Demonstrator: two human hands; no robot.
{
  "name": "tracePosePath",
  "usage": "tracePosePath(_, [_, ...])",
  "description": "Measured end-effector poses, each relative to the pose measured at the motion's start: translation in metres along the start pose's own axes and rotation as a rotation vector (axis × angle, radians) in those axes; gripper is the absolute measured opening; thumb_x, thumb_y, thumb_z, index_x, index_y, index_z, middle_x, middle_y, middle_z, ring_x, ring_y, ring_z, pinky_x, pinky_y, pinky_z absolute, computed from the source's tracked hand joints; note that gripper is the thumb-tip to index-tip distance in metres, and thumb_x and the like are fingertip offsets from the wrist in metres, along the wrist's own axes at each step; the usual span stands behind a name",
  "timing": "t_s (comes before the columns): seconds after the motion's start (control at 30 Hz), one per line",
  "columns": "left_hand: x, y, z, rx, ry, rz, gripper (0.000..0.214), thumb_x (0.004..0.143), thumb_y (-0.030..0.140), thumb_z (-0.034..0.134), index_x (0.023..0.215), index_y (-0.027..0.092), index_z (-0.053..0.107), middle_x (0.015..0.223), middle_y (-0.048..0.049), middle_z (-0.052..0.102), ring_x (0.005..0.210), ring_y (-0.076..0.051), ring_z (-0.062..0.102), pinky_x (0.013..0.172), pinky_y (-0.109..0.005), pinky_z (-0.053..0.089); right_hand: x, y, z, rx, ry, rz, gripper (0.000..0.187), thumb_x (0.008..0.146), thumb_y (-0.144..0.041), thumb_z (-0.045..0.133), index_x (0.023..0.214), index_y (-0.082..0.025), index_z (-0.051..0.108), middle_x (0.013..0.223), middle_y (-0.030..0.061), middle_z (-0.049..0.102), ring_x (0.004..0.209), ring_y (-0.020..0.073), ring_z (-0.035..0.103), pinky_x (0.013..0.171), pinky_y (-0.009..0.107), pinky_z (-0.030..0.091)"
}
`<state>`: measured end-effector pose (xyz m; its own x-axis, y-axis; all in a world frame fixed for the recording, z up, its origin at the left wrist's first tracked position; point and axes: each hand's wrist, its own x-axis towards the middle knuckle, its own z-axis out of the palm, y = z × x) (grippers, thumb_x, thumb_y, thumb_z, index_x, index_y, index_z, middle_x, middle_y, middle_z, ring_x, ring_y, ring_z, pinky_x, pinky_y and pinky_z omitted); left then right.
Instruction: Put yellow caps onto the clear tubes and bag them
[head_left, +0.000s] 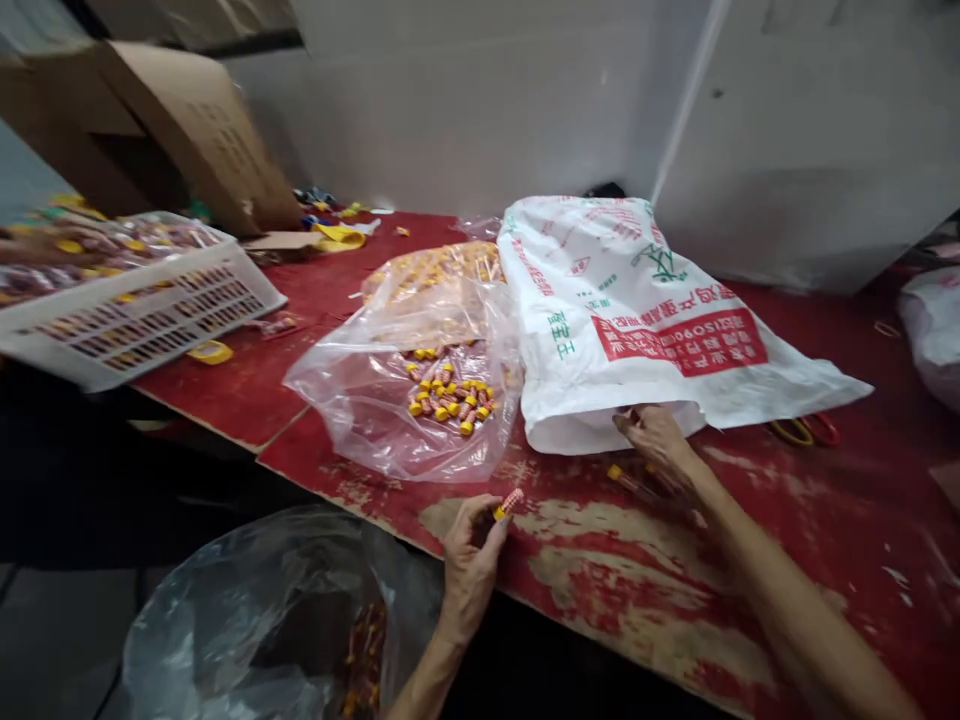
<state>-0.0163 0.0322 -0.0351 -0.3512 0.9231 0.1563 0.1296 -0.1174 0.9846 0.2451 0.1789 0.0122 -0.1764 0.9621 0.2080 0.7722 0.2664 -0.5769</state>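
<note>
Pinched between the thumb and fingers of my left hand [471,560] is a small yellow-capped tube [511,502] with a pink-and-white patterned body. My right hand [658,436] is at the mouth of a white printed sack [577,370], its fingers curled and the tips partly hidden; what they hold does not show clearly. Below that hand, several clear tubes with yellow caps [626,480] lie on the table. Left of the sack lies an open clear plastic bag [360,390], with many small yellow-capped tubes [450,390] in it.
A white plastic basket [247,285] full of similar pieces stands at the left, before a cardboard box [202,130]. Below the edge of the worn red table [615,580] hangs a large clear bag [225,600]. Red-handled scissors [823,430] lie by the sack.
</note>
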Motion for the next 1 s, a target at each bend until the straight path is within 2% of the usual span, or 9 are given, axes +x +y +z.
tracePosePath(0.17, [-0.008,0.021,0.031,-0.066,-0.159,-0.005,0.015,0.078,0.029,0.065,0.091,0.022,0.067,0.088,-0.0017,0.059,0.079,-0.013,0.056,0.073,-0.025,0.047,-0.080,-0.017,-0.010,0.271,-0.197,-0.144,0.029,0.084,-0.028,0.049,0.109,-0.020,0.061,0.104,0.0059,0.063,0.094,0.0188,0.059,0.082,0.031,0.048])
tracePosePath(0.3, [-0.013,0.031,0.042,-0.046,-0.277,0.054,0.014,0.079,0.024,0.063,0.091,0.022,0.069,0.092,-0.0032,0.060,0.088,-0.015,0.057,0.080,-0.027,0.045,-0.111,-0.031,-0.006,0.297,-0.198,-0.214,0.028,0.085,-0.028,0.049,0.109,-0.023,0.063,0.107,0.0070,0.063,0.102,0.0211,0.057,0.091,0.037,0.044])
tracePosePath(0.4, [-0.020,0.035,0.043,-0.114,-0.309,-0.032,0.022,0.076,0.025,0.066,0.097,0.021,0.067,0.092,-0.0038,0.064,0.088,-0.016,0.060,0.080,-0.028,0.047,-0.118,-0.038,0.000,0.361,-0.207,-0.217,0.028,0.087,-0.029,0.047,0.110,-0.024,0.062,0.106,0.0071,0.062,0.100,0.0211,0.056,0.090,0.038,0.045])
tracePosePath(0.53, [-0.027,0.038,0.045,-0.283,-0.180,-0.164,0.023,0.071,0.027,0.072,0.092,0.020,0.065,0.087,-0.0008,0.066,0.082,-0.015,0.063,0.077,-0.026,0.049,-0.122,-0.045,0.008,0.427,-0.258,-0.196,0.028,0.087,-0.027,0.047,0.112,-0.022,0.059,0.100,0.0069,0.061,0.091,0.0192,0.056,0.082,0.034,0.045])
tracePosePath(0.6, [-0.027,0.039,0.044,-0.324,-0.120,-0.169,0.020,0.071,0.028,0.072,0.089,0.019,0.066,0.084,0.0003,0.065,0.077,-0.013,0.062,0.075,-0.025,0.050,-0.124,-0.047,0.011,0.456,-0.201,-0.124,0.026,0.085,-0.027,0.048,0.108,-0.021,0.060,0.095,0.0061,0.061,0.085,0.0183,0.055,0.076,0.032,0.045])
tracePosePath(0.7, [-0.024,0.037,0.042,-0.349,-0.074,-0.202,0.021,0.073,0.030,0.071,0.090,0.019,0.065,0.080,0.0014,0.063,0.071,-0.011,0.061,0.071,-0.024,0.050,-0.128,-0.045,0.013,0.604,-0.157,0.092,0.026,0.081,-0.032,0.053,0.104,-0.020,0.061,0.089,0.0038,0.060,0.077,0.0164,0.054,0.065,0.027,0.043])
tracePosePath(0.8, [-0.022,0.036,0.041,-0.359,-0.089,-0.226,0.019,0.074,0.029,0.070,0.090,0.019,0.065,0.081,0.0014,0.064,0.071,-0.010,0.061,0.071,-0.023,0.049,-0.131,-0.044,0.015,0.757,-0.202,0.214,0.029,0.078,-0.035,0.057,0.103,-0.020,0.061,0.086,0.0015,0.058,0.071,0.0143,0.052,0.061,0.025,0.042])
tracePosePath(0.93, [-0.022,0.039,0.042,-0.372,-0.143,-0.229,0.019,0.075,0.030,0.070,0.089,0.018,0.065,0.081,0.0004,0.065,0.072,-0.011,0.061,0.072,-0.024,0.049,-0.133,-0.058,0.020,0.837,-0.263,0.192,0.038,0.075,-0.029,0.058,0.113,-0.023,0.056,0.088,0.0002,0.058,0.075,0.0140,0.052,0.063,0.024,0.042])
tracePosePath(1.0, [-0.023,0.040,0.042,-0.384,-0.170,-0.245,0.021,0.074,0.031,0.070,0.090,0.017,0.065,0.081,-0.0006,0.065,0.072,-0.012,0.062,0.071,-0.025,0.050,-0.133,-0.066,0.024,0.829,-0.319,0.157,0.036,0.074,-0.024,0.056,0.109,-0.023,0.058,0.086,0.0000,0.058,0.076,0.0144,0.052,0.065,0.025,0.042])
